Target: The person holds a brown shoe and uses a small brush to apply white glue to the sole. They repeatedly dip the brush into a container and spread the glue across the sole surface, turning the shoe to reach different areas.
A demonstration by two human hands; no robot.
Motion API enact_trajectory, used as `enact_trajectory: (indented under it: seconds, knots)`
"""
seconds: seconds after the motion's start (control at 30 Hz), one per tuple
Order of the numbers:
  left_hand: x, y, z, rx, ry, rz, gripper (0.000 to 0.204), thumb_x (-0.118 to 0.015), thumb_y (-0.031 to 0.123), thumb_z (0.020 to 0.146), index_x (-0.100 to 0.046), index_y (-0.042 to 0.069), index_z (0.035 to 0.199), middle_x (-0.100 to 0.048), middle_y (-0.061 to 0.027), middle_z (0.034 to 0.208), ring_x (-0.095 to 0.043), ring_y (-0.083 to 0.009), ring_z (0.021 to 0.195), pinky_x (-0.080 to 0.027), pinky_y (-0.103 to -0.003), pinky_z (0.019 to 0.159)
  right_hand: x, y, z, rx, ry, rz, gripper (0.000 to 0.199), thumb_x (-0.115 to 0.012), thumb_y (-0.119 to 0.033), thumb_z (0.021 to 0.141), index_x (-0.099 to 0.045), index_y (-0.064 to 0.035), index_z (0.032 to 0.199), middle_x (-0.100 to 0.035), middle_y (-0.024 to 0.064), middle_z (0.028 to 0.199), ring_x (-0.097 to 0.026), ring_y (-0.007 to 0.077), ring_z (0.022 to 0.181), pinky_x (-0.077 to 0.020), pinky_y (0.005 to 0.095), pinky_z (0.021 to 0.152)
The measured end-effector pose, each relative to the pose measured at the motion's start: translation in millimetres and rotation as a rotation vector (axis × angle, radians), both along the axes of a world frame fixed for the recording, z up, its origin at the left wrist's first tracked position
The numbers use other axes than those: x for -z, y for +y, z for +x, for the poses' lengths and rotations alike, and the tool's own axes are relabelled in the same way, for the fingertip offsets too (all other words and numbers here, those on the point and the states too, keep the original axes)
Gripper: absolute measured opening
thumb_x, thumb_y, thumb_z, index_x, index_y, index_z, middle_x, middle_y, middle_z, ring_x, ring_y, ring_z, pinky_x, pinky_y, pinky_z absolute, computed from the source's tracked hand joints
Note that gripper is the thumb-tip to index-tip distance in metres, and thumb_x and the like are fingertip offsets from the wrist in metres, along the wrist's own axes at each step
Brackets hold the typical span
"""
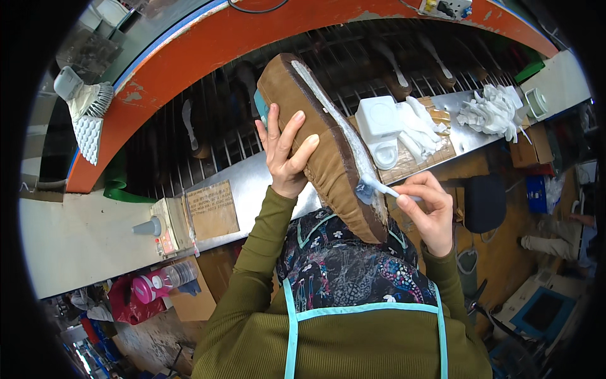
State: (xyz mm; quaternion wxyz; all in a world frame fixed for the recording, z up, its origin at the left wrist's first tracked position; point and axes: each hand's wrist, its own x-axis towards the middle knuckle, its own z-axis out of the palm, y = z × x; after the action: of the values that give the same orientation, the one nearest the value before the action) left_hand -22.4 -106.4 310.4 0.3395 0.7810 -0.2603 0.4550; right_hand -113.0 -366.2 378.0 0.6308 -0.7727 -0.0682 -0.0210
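A brown suede shoe (322,136) is tilted on its side, its underside turned to the right with a pale whitish strip along the edge. My left hand (287,151) grips it near the heel, fingers spread over the suede and thumb against its side. A bit of teal shows behind my fingers at the heel. Between thumb and fingers my right hand (429,211) pinches the light handle of a small brush (382,186). The brush's wet-looking head touches the sole edge near the toe.
Behind the shoe, dark slatted conveyor rods (221,151) carry several shoes under an orange arch (145,101). To the right are a white plastic container (377,117), white cloths (420,129) and crumpled tissue (492,114). Cardboard (214,208) and a small control box (173,227) are at left.
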Motion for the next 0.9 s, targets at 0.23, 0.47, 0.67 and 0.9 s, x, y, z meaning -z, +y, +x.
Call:
enact_trajectory:
  seconds: [0.23,0.47,0.67,0.9]
  knots:
    - [-0.5,5.2,2.9,-0.045,0.003,0.004,0.045,-0.078,0.018,0.075,-0.057,0.029,0.114,-0.055,-0.0058,0.137,-0.038,-0.0433,0.135,-0.013,-0.061,0.114,-6.3,11.0,31.7,0.002,-0.175,-0.149,0.016,-0.074,-0.004,0.080,-0.075,-0.0038,0.096,-0.059,0.0038,0.088,-0.053,0.0082,0.072,-0.0420,0.0212,0.056]
    - [-3.6,10.3,3.4,-0.088,-0.007,0.020,0.048,-0.079,0.020,0.073,-0.057,0.029,0.115,-0.054,-0.0048,0.137,-0.039,-0.0432,0.134,-0.017,-0.061,0.113,-7.6,12.7,54.6,-0.060,-0.322,-0.173,0.018,-0.075,-0.004,0.078,-0.075,-0.0055,0.095,-0.060,0.0030,0.086,-0.052,0.0077,0.069,-0.0409,0.0207,0.053]
    - [-2.8,11.6,7.9,-0.125,0.022,0.032,0.055,-0.083,0.021,0.069,-0.058,0.027,0.117,-0.054,-0.0049,0.138,-0.040,-0.0417,0.135,-0.022,-0.062,0.110,-12.0,-1.1,52.6,-0.180,-0.257,-0.228,0.014,-0.071,-0.001,0.080,-0.072,-0.0006,0.095,-0.058,0.0024,0.085,-0.050,0.0076,0.069,-0.0395,0.0208,0.059]
    - [0.8,9.3,11.4,-0.126,0.072,0.019,0.059,-0.085,0.021,0.067,-0.059,0.025,0.120,-0.054,-0.0041,0.138,-0.039,-0.0396,0.136,-0.025,-0.060,0.109,-10.0,-11.0,45.5,-0.142,-0.247,-0.233,0.015,-0.075,-0.006,0.077,-0.076,-0.0059,0.092,-0.061,0.0019,0.082,-0.050,0.0079,0.066,-0.0401,0.0216,0.052]
